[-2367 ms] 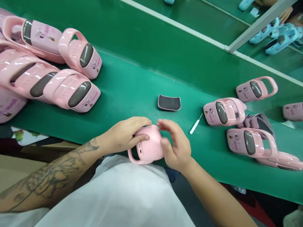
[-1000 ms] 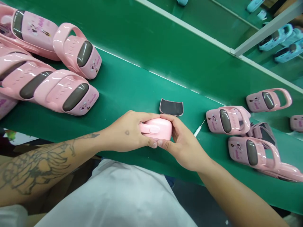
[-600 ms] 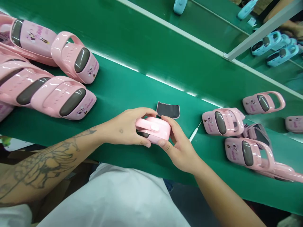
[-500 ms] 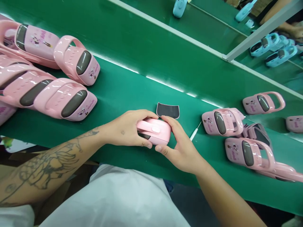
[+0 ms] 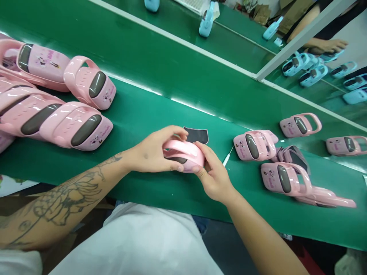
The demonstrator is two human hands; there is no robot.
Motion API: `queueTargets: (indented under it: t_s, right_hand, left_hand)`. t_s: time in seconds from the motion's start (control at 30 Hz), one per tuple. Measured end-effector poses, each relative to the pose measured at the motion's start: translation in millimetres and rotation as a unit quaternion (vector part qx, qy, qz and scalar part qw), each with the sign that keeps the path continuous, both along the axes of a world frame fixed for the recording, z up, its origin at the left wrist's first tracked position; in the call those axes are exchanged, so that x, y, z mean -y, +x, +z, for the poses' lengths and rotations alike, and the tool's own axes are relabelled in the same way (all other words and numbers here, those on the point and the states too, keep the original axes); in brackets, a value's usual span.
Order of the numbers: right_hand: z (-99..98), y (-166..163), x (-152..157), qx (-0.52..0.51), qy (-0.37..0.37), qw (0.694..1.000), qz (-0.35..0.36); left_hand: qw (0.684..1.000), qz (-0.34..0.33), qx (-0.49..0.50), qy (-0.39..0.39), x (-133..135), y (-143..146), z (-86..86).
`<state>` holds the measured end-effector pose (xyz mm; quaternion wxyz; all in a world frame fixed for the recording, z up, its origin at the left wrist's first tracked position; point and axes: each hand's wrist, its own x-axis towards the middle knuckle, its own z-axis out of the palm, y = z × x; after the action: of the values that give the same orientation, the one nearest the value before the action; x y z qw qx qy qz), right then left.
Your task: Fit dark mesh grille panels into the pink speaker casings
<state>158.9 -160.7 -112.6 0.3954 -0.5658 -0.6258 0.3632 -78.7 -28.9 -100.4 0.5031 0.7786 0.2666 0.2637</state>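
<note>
A pink plastic speaker case (image 5: 185, 153) with a handle is held between both hands just above the green belt (image 5: 160, 114). My left hand (image 5: 153, 152) is closed round its left end, thumb underneath. My right hand (image 5: 213, 177) grips its right end with fingers curled on the side. A dark curved lens panel (image 5: 196, 134) lies on the belt just behind the case. A thin white stick tool (image 5: 227, 157) lies to the right of my right hand.
Several finished pink speakers (image 5: 71, 126) are piled at the left, and more (image 5: 254, 145) lie at the right. Blue speakers (image 5: 304, 67) sit on the far belt past a white rail (image 5: 183, 42). Another person's arm (image 5: 323, 46) rests at the top right.
The case has been turned in my hands from its rounded back to its handle side, and tilted a little more. The view has shifted so the far belt shows more.
</note>
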Motion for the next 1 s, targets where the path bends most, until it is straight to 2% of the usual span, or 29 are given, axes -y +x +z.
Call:
queueTargets:
  t_s: [0.1,0.2,0.23,0.33,0.4,0.5,0.57,0.63,0.73,0.83,1.0]
  right_hand:
    - [-0.6,-5,0,-0.177,-0.048,0.977,-0.108]
    - [2.7,-30,0,-0.302,-0.009,0.94,-0.158]
    - [3.1,-39,1,-0.32,0.004,0.933,-0.162]
    - [-0.3,-55,8,-0.326,0.001,0.935,-0.143]
    - [-3.6,-49,16,-0.269,0.012,0.953,-0.139]
    - [0.1,-28,26,-0.064,0.088,0.983,-0.146]
    - [9.9,-17,27,0.061,0.112,0.988,-0.084]
    - [22.1,-13,22,0.132,0.092,0.987,0.0]
    - [36.6,-15,13,0.189,0.039,0.979,0.069]
    - [43.9,-18,8,0.198,0.002,0.974,0.11]
    - [48.1,-21,5,0.184,-0.015,0.974,0.13]
  left_hand:
    - [0.978,0.024,0.147,-0.145,10,3,-11.2]
    - [0.942,-0.03,0.223,-0.25,34,16,-16.7]
    - [0.935,-0.021,0.24,-0.26,41,21,-15.9]
    - [0.937,0.077,0.256,-0.226,55,24,-8.3]
    - [0.954,0.119,0.217,-0.171,56,15,-2.3]
    - [0.984,0.11,0.108,-0.094,51,-5,1.6]
    - [0.994,0.082,0.046,-0.047,48,-16,-0.5]
    - [0.999,0.053,0.006,0.001,48,-21,-5.3]
    - [0.999,0.011,-0.017,0.046,49,-24,-13.2]
    - [0.998,-0.014,-0.015,0.061,52,-26,-18.6]
    - [0.997,0.0,-0.003,0.072,55,-27,-21.9]
